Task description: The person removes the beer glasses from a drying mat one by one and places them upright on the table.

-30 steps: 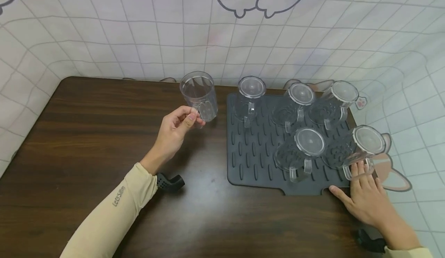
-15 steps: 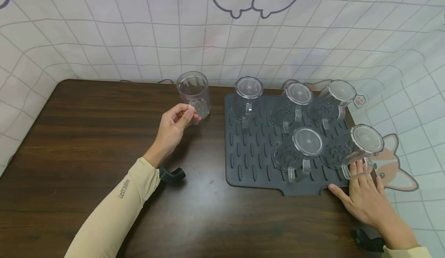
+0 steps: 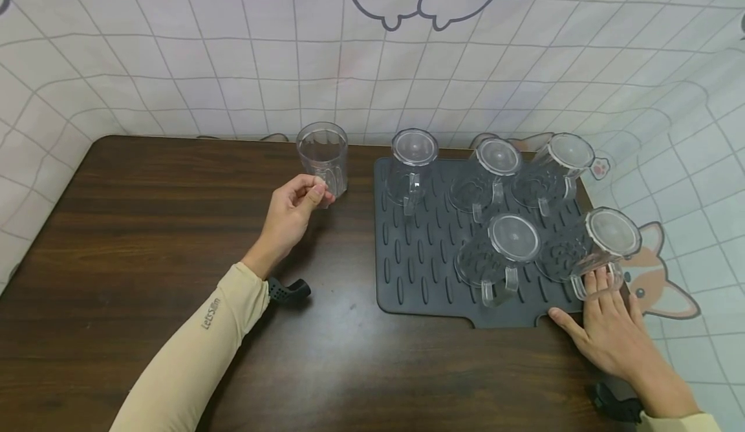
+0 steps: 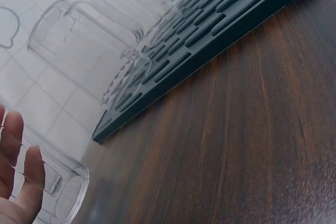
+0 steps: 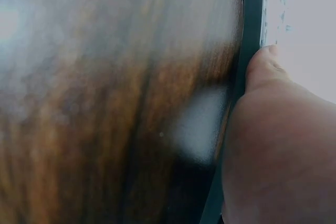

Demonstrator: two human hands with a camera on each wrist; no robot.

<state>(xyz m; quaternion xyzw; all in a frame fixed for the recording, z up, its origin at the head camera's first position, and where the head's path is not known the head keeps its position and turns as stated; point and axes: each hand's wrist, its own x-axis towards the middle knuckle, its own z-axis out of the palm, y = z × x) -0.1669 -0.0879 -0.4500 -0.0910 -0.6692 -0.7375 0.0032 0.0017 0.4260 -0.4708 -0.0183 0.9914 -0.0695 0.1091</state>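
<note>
My left hand (image 3: 291, 215) pinches the handle of a clear glass mug (image 3: 323, 151), which stands mouth up near the table's back edge, left of the mat. In the left wrist view its base (image 4: 71, 198) shows beside the curled fingers (image 4: 34, 177). My right hand (image 3: 617, 335) lies flat with fingers straight at the front right corner of the dark grey drying mat (image 3: 431, 302). Its fingertips reach the handle of an upside-down glass mug (image 3: 614, 233). The right wrist view shows the thumb (image 5: 262, 69) along the mat's edge.
Several more upside-down mugs stand on the mat, among them a back left mug (image 3: 414, 154) and a front mug (image 3: 513, 238). Dark wooden tabletop (image 3: 145, 244) spreads left and in front. A tile-patterned sheet (image 3: 233, 63) hangs behind and at the right.
My left hand and the mug it holds have shifted slightly left relative to the mat, widening the gap between them. The right hand stays at the mat's corner.
</note>
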